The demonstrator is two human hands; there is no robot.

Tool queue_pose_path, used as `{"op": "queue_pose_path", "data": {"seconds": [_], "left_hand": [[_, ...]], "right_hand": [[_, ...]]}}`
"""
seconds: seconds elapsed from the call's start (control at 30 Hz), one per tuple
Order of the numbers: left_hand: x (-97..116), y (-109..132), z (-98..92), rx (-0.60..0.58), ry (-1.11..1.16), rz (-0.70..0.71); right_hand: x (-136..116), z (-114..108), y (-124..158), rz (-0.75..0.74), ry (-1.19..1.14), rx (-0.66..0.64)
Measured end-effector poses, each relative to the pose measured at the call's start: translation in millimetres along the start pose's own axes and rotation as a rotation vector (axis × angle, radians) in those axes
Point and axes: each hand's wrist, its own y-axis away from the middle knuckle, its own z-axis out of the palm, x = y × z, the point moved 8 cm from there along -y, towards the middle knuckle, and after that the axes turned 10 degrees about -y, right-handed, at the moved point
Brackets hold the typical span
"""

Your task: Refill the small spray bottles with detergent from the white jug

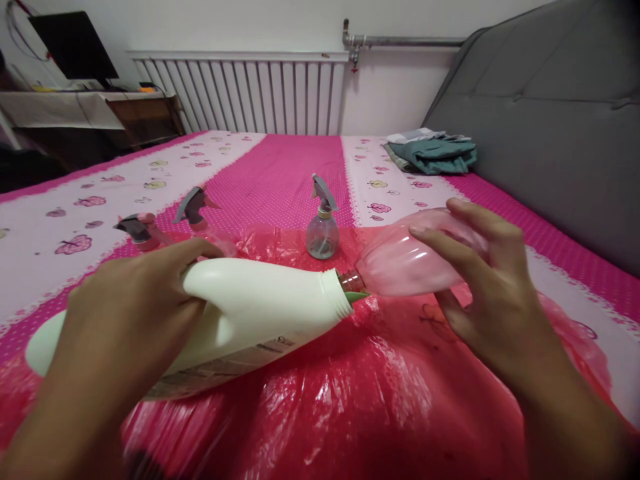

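Observation:
My left hand [135,313] is wrapped round the handle of a large white jug [270,300], which lies tilted almost on its side with its mouth to the right. A green pouring lip [356,297] shows at that mouth. In my right hand [495,287] is a pink see-through bottle [400,257], held nearly level with its neck against the jug's mouth. Whether liquid is flowing I cannot tell. Beyond them stands a small clear spray bottle [323,237] with a grey trigger top. Two grey-and-pink spray heads [193,208] [140,230] show behind my left hand.
Red plastic sheeting [320,400] covers the near part of the bed, over a pink patterned bedspread [290,167]. Folded clothes [433,152] lie by the grey headboard [545,113]. A radiator [245,93] lines the far wall, and a desk with a monitor [75,47] is at left.

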Motion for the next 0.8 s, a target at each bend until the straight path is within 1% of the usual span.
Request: {"op": "queue_pose_path", "data": {"seconds": [0.2,0.4,0.6,0.8], "left_hand": [[-0.4,-2.1,0.3,0.025,-0.015,0.015],[2.0,-1.9,-0.6,0.031,-0.006,0.021],[0.0,-0.8,0.0,0.011,0.004,0.005],[-0.2,-1.8,1.6,0.006,0.002,0.006]], "right_hand": [[4.5,-0.7,1.2,-0.013,0.002,-0.033],[3.0,0.8,1.4,-0.112,0.023,-0.012],[-3.3,-2.9,0.8,-0.019,0.021,0.075],[-4.1,-3.8,-2.0,-0.03,0.038,0.093]]}}
